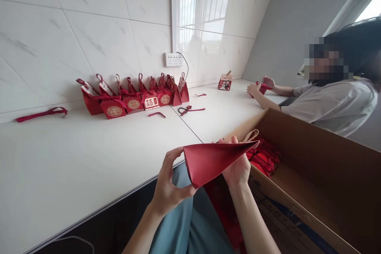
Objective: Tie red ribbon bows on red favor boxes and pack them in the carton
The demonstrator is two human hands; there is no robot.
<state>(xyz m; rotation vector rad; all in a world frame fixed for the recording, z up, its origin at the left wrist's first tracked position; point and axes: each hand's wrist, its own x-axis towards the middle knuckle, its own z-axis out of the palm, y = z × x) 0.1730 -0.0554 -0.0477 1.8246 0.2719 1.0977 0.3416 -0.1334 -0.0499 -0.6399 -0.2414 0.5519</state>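
Between my hands, above my lap, is a red gift box (216,162) turned on its side, its wide base to the left and its narrow top to the right. My left hand (171,184) grips the base edge, thumb below and fingers above. The right hand (238,164) is closed round the far side near the top, where its fingers are partly hidden. A beige loop handle (251,135) sticks up by the narrow end. Just right of my hands, several red ribboned pieces (263,158) lie inside a cardboard box (300,135).
Finished-looking red gift boxes (133,103) stand along the tiled wall on the white table (74,158). Loose ribbons (41,115) lie nearby. A printed box (224,82) stands farther back. At right, a co-worker (327,95) holds a red item (262,88). A power socket (174,60) is on the wall.
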